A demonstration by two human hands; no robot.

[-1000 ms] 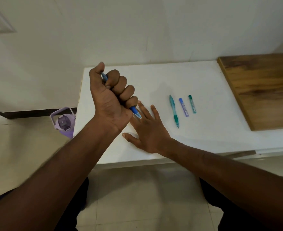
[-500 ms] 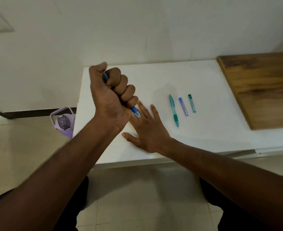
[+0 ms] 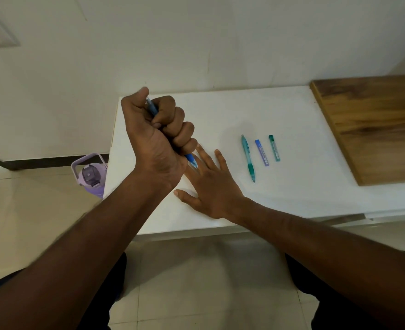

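My left hand (image 3: 158,144) is raised over the desk (image 3: 220,110) near its left edge. It is closed in a fist around the blue mechanical pencil (image 3: 192,160), with the thumb on the pencil's top end. The pencil slants down to the right, and its tip sits over the fingers of my right hand (image 3: 214,186); I cannot tell whether it touches them. My right hand lies flat on the desk near the front edge, palm down, fingers straight and spread, holding nothing.

Toward the middle of the desk lie a teal mechanical pencil (image 3: 248,158), a purple lead case (image 3: 261,152) and a teal lead case (image 3: 274,148), side by side and apart. A wooden board (image 3: 375,125) covers the right end. A purple bottle (image 3: 90,175) stands on the floor by the left edge.
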